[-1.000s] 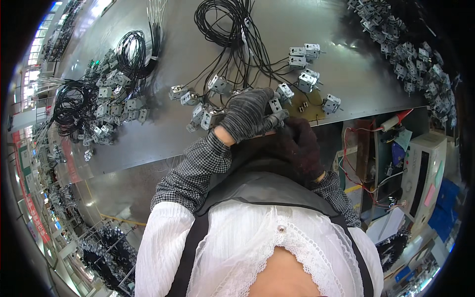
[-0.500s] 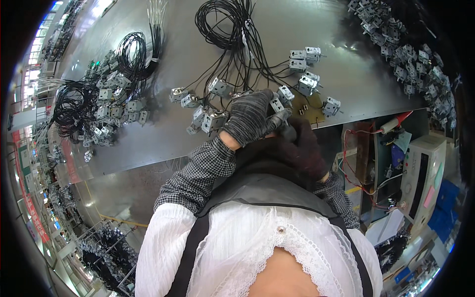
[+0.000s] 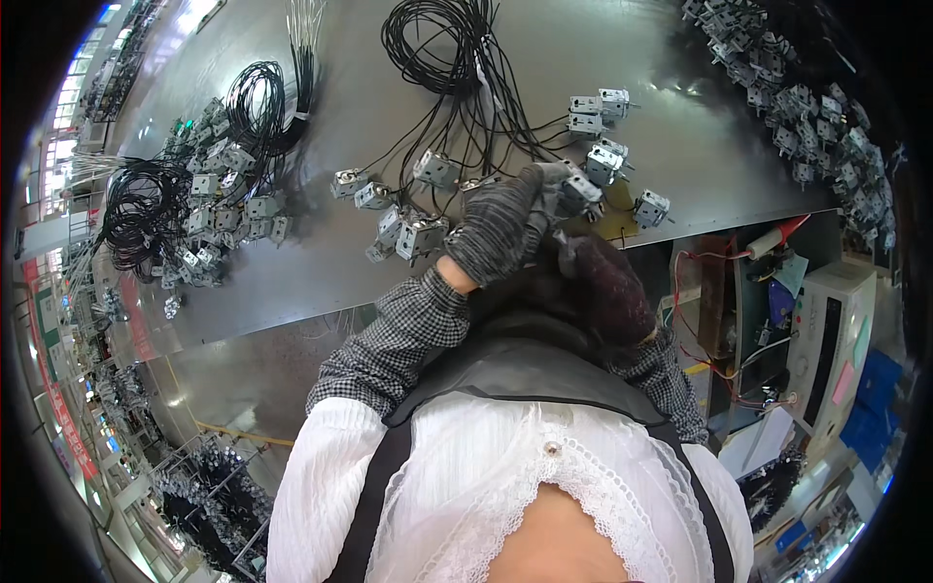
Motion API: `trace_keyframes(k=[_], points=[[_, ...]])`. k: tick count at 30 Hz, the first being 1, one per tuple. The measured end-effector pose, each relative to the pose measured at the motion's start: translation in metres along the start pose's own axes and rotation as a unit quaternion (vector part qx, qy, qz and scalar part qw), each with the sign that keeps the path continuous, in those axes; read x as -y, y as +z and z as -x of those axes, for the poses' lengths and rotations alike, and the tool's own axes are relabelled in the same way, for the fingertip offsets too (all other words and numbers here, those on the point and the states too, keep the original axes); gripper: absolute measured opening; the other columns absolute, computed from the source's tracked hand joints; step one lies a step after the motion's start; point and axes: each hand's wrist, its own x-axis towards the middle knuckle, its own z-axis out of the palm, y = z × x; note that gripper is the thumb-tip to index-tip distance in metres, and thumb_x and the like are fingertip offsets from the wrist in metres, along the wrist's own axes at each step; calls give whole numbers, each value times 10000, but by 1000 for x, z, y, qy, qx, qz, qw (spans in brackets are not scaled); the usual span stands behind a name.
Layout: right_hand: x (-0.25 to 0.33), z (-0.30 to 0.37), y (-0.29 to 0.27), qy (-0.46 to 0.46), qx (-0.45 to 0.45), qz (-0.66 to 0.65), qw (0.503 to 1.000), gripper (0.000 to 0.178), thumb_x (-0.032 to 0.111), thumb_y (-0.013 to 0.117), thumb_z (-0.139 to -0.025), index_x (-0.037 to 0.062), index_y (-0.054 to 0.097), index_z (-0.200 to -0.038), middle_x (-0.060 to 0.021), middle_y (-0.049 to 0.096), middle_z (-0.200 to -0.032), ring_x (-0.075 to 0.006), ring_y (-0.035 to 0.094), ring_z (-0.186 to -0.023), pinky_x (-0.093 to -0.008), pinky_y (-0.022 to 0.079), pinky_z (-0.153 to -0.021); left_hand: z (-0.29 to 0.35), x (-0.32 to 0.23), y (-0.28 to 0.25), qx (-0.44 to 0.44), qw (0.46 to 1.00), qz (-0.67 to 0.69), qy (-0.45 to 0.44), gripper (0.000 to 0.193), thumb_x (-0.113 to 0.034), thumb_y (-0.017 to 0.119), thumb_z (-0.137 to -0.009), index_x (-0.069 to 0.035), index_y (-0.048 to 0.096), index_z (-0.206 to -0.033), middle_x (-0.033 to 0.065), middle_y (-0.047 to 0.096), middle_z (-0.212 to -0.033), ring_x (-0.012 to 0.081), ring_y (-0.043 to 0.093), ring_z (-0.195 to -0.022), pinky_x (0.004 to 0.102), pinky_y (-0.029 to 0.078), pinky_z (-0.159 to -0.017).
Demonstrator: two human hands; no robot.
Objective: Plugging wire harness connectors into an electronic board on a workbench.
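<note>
A small metal box part with a black wire [image 3: 580, 191] sits at the near edge of the grey table [image 3: 321, 262], and the person's two gloved hands meet around it. The left hand [image 3: 501, 225], in a grey glove, closes its fingers on the part. The right hand [image 3: 607, 289], in a dark glove, is just under it at about five o'clock; whether it grips anything cannot be seen. At nine o'clock lie a few more wired parts [image 3: 403, 228]. At twelve o'clock is a loop of black wires [image 3: 442, 49]. Far off at ten o'clock is a bigger pile of wired parts [image 3: 209, 209], and at two o'clock a heap of bare metal parts [image 3: 807, 107]. Many parts look wired already; many are still waiting.
</note>
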Motion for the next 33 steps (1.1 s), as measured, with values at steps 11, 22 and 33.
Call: trace_keyframes(k=[11,22,33], points=[[16,-46,-32,-160,-57,121,978,389,246,502,-1135,-37,584,-1389,-130,661,-1351,-209,652,-1222,-380,502,-1113,4,23,-26,-18,946,-319,64,544,-98,788,-825,-101,655,-1353,142,706,-1259,354,674,-1129,468,505,-1006],[4,-35,-12,-109,-73,106,986,373,240,467,-1139,-30,563,-1378,-119,663,-1260,-216,669,-1163,-356,550,-1053,-7,9,-10,3,963,270,16,599,-119,763,-990,-29,495,-1518,76,639,-1283,161,646,-1133,336,560,-1010],[-17,-37,-16,-100,-31,112,988,325,258,505,-1130,-2,592,-1305,-90,682,-1183,-186,673,-1083,-360,564,-950,6,8,-9,-36,996,-50,66,438,-192,694,-1049,-30,582,-1440,113,724,-1187,175,700,-1067,332,588,-884]])
